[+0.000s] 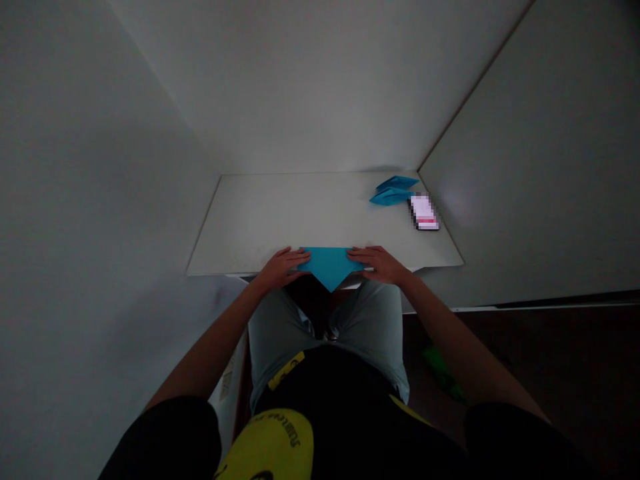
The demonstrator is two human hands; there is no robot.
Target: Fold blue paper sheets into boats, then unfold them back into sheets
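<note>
A sheet of blue paper (330, 265) with folded edges lies at the front edge of the white table, its straight side away from me. Its point faces me and juts past the table edge. My left hand (283, 268) holds the left corner, fingers on top and thumb low near the slanted edge. At the right corner, my right hand (383, 265) has the same hold, fingers over the paper. The fingers hide both corners. Whether the thumbs reach under the paper is hard to see.
Two folded blue paper pieces (393, 195) lie at the table's back right. Beside them is a phone (424, 212) with a blurred screen. The white table (270, 213) meets walls at the back and both sides. A green thing (440, 370) is on the dark floor at right.
</note>
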